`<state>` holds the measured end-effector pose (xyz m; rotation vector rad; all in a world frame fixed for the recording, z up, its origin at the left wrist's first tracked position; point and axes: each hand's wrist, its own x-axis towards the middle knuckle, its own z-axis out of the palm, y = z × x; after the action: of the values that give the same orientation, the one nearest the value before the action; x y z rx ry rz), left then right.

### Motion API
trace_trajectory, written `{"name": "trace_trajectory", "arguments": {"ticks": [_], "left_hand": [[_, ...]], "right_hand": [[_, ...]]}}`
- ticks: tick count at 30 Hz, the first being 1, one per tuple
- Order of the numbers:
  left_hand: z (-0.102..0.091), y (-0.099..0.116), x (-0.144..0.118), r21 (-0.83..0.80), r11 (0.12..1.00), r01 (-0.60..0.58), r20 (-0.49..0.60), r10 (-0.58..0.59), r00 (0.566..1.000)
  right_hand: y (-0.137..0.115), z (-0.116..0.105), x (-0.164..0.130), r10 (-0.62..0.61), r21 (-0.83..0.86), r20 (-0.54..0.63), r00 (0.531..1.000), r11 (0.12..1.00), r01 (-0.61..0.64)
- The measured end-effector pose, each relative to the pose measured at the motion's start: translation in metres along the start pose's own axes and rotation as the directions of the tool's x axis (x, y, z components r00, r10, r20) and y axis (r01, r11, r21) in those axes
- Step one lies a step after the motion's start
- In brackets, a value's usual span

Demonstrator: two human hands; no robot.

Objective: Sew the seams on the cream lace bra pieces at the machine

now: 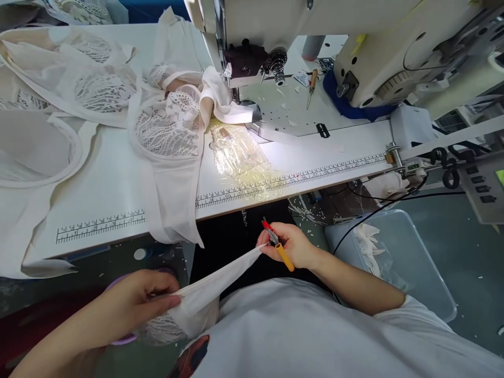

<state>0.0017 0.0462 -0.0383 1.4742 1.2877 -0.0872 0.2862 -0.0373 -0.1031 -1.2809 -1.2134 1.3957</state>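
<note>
Below the table edge, a white bra [220, 278] is stretched between my two hands. My left hand [144, 299] pinches its fabric between thumb and fingers, with a lace cup hanging beneath. Closed at the other end, my right hand [289, 244] grips the tip of the band. That same hand holds small thread snips [280, 251] with red and yellow handles, lying across the fingers. Another white lace bra [167, 126] lies on the table by the sewing machine's needle, one band draping over the front edge.
More white bras [47, 142] are piled at the table's left. The sewing machine [283, 31] stands at the back; an awl [312, 88] and a black blade [323, 130] lie on its bed. At lower right a clear plastic bin [425, 262] holds white scraps.
</note>
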Motion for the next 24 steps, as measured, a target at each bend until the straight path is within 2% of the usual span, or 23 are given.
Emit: {"name": "trace_trajectory", "arguments": {"ticks": [2, 3, 5, 7, 11, 15, 18, 21, 23, 24], "left_hand": [[-0.005, 0.002, 0.004, -0.022, 1.0, 0.015, 0.169, -0.011, 0.986], [-0.007, 0.002, 0.006, -0.045, 0.999, 0.02, 0.174, -0.012, 0.985], [-0.008, 0.004, 0.013, -0.08, 0.997, 0.004, 0.07, 0.001, 0.998], [-0.008, 0.005, 0.024, -0.041, 0.999, -0.019, 0.023, 0.02, 1.0], [-0.009, 0.01, 0.049, 0.066, 0.997, -0.025, 0.099, 0.018, 0.995], [-0.009, 0.014, 0.063, 0.015, 0.999, -0.029, 0.16, 0.026, 0.987], [-0.009, 0.013, 0.057, 0.025, 0.996, -0.091, 0.212, 0.084, 0.974], [-0.009, 0.013, 0.035, 0.126, 0.976, -0.18, 0.235, 0.147, 0.961], [-0.012, 0.017, 0.017, 0.193, 0.956, -0.22, 0.174, 0.187, 0.967], [-0.015, 0.02, 0.009, 0.207, 0.952, -0.225, 0.091, 0.21, 0.973]], "right_hand": [[-0.003, 0.005, -0.001, 0.002, -0.046, -0.041, 0.999, 0.999, -0.004], [-0.005, 0.007, 0.0, 0.002, -0.073, -0.057, 0.998, 0.997, -0.007], [-0.01, 0.011, 0.001, -0.007, -0.101, -0.071, 0.997, 0.995, -0.001], [-0.014, 0.015, 0.004, -0.02, -0.097, -0.069, 0.997, 0.995, 0.014], [-0.019, 0.017, 0.009, -0.015, -0.096, -0.114, 0.993, 0.995, 0.004], [-0.02, 0.011, 0.011, 0.051, -0.122, -0.198, 0.979, 0.99, -0.076], [-0.02, 0.005, 0.006, 0.136, -0.122, -0.218, 0.967, 0.979, -0.165], [-0.028, -0.002, 0.001, 0.147, -0.103, -0.201, 0.969, 0.98, -0.17], [-0.038, -0.007, 0.0, 0.109, -0.102, -0.192, 0.975, 0.986, -0.13], [-0.044, -0.01, 0.002, 0.078, -0.112, -0.189, 0.979, 0.989, -0.101]]}}
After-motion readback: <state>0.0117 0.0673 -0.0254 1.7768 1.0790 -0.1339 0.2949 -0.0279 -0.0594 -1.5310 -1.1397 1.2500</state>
